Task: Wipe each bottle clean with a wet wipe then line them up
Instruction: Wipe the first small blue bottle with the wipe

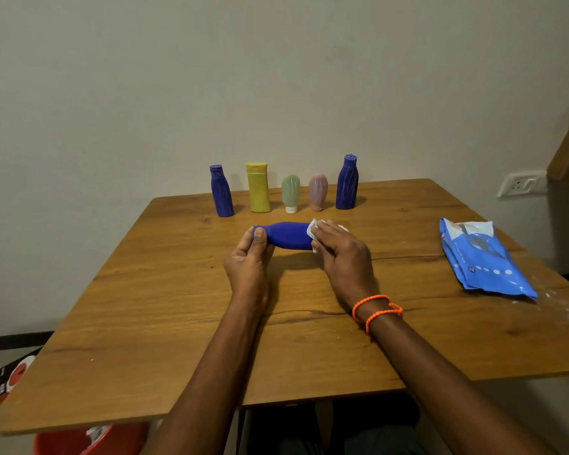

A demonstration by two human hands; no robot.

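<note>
While held sideways just above the wooden table [178, 323], deep-blue plastic bottle [288, 235] spanned between both hands, cap end to the left, base end to the right; left hand [250, 257] curled round the cap end, thumb lying over the top of the neck; right hand [340, 249] wrapped over the base end, fingers pressing a crumpled white wet wipe [313, 229] against the bottle's surface; base itself hidden beneath wipe and fingers; orange braided cord bracelet [376, 308] looped twice round the right wrist. Behind the held bottle, near the far table edge, five upright containers in a row: streaked blue bottle [221, 191], yellow flat-topped bottle [259, 187], pale green tube [290, 193] standing on its white cap, pink tube [318, 191], taller streaked blue bottle [347, 183]. Well apart to the right, blue wet-wipe pack [483, 257] lying flat, flap peeled open. Below the near left table edge, red bucket [66, 443], partly visible.
</note>
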